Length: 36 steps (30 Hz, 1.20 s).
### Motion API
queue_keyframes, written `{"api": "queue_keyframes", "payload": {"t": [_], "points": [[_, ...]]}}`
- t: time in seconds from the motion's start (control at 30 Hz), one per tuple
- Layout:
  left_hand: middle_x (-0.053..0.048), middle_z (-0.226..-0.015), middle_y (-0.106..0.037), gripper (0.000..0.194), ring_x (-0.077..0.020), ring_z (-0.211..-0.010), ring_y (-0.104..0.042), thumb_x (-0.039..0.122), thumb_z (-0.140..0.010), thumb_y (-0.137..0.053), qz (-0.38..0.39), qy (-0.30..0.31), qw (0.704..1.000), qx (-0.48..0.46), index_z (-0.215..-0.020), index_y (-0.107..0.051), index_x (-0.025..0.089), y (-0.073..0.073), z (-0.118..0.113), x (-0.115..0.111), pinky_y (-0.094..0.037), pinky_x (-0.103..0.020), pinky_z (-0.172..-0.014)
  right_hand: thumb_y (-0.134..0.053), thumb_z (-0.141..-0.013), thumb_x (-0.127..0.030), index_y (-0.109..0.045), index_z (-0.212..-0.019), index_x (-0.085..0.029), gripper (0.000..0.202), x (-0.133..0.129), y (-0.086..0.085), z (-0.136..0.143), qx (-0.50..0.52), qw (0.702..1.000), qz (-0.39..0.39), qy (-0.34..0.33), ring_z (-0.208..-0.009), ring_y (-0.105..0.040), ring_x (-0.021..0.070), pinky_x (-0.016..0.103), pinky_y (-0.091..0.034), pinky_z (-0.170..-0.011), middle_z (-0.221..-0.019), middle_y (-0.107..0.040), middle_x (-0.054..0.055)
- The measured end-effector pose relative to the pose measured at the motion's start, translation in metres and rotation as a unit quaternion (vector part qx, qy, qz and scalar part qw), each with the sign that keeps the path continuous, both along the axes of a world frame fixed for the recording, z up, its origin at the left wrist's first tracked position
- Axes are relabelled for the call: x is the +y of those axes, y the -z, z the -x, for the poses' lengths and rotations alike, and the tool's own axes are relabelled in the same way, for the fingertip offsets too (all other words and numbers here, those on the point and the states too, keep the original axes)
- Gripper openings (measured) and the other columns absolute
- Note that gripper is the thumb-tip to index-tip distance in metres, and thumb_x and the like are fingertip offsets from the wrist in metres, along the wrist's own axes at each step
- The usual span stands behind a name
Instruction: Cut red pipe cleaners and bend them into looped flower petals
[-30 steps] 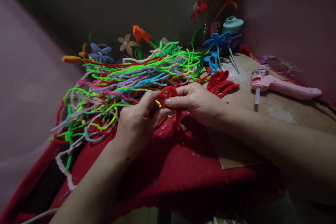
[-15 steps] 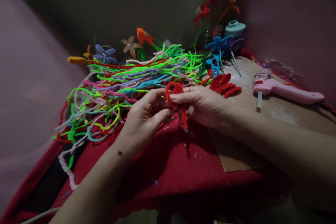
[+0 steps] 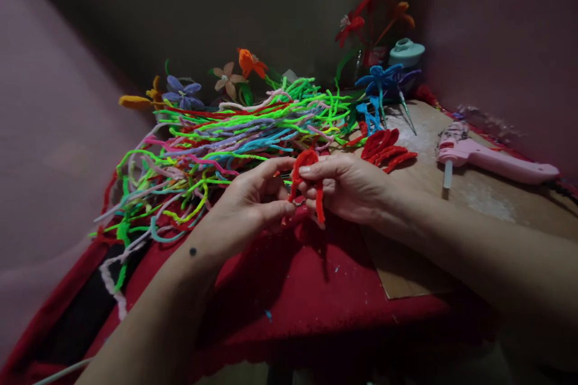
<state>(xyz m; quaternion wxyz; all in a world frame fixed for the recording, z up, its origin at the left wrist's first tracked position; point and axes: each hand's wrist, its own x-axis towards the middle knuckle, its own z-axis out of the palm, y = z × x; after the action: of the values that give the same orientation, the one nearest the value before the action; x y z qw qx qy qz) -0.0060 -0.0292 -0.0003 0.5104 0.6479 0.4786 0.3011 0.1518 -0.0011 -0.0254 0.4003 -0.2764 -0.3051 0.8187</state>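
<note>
Pinching the red fuzzy loop by thumb and finger, right hand sits just right of it, legs dangling nearward; left hand's half-curled on its left, can't tell if gripping.

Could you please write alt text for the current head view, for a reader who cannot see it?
A right hand pinches a looped red pipe cleaner over a red cloth, with the left hand at its edge. Behind lies a heap of colourful pipe cleaners with fuzzy flowers beyond; at right, a pink glue gun rests on a brown board.
</note>
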Motion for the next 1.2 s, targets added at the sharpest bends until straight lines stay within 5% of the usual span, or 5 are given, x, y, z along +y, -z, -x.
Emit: {"api": "queue_keyframes", "payload": {"t": [0.2,0.43,0.63,0.77,1.2], "points": [[0.004,-0.066,-0.051,0.039,-0.0078,-0.050,-0.049,0.010,-0.073,-0.057,0.041,0.047,0.998,0.032,-0.111,-0.052,0.017,-0.005,0.007,0.001,-0.042,-0.020,-0.046,-0.064,-0.071,-0.024,-0.058,-0.062,-0.014,0.015,0.004,0.008,0.000,-0.012,0.989,-0.138,0.049,-0.050,-0.051,0.0098,0.022,-0.040,-0.049,-0.057,-0.057,0.000],[0.001,-0.062,-0.057,0.007,-0.0086,-0.047,-0.051,0.016,-0.074,-0.058,0.041,0.055,0.991,0.118,-0.080,-0.058,0.014,-0.007,0.009,0.003,-0.041,-0.020,-0.044,-0.065,-0.069,-0.021,-0.055,-0.054,-0.014,0.020,0.004,0.008,0.001,-0.056,0.979,-0.173,0.095,-0.046,-0.046,0.0066,0.021,-0.036,-0.047,-0.051,-0.053,-0.003],[0.002,-0.059,-0.059,0.024,-0.0109,-0.044,-0.056,0.022,-0.075,-0.064,0.136,0.045,0.988,-0.059,-0.097,-0.056,0.017,-0.005,0.008,0.002,-0.041,-0.018,-0.035,-0.065,-0.071,-0.024,-0.059,-0.058,-0.013,0.018,0.003,0.004,0.000,-0.070,0.980,-0.167,0.086,-0.047,-0.049,0.0072,0.021,-0.038,-0.047,-0.055,-0.057,-0.001],[0.001,-0.063,-0.059,0.015,-0.0100,-0.045,-0.057,0.023,-0.078,-0.062,0.163,0.019,0.968,-0.190,-0.090,-0.057,0.016,0.000,0.005,0.003,-0.043,-0.016,-0.033,-0.065,-0.071,-0.022,-0.058,-0.059,-0.012,0.017,0.002,0.003,-0.001,-0.074,0.983,-0.149,0.082,-0.046,-0.049,0.0076,0.021,-0.039,-0.047,-0.055,-0.057,-0.001],[0.003,-0.054,-0.057,0.009,-0.0061,-0.032,-0.050,0.021,-0.079,-0.060,0.121,0.007,0.981,-0.149,-0.077,-0.056,0.014,0.005,0.002,0.003,-0.036,-0.013,-0.032,-0.063,-0.075,-0.027,-0.057,-0.056,-0.013,0.024,0.004,0.008,-0.002,-0.065,0.975,-0.193,0.090,-0.045,-0.044,0.0070,0.021,-0.037,-0.047,-0.048,-0.050,-0.003]]}}
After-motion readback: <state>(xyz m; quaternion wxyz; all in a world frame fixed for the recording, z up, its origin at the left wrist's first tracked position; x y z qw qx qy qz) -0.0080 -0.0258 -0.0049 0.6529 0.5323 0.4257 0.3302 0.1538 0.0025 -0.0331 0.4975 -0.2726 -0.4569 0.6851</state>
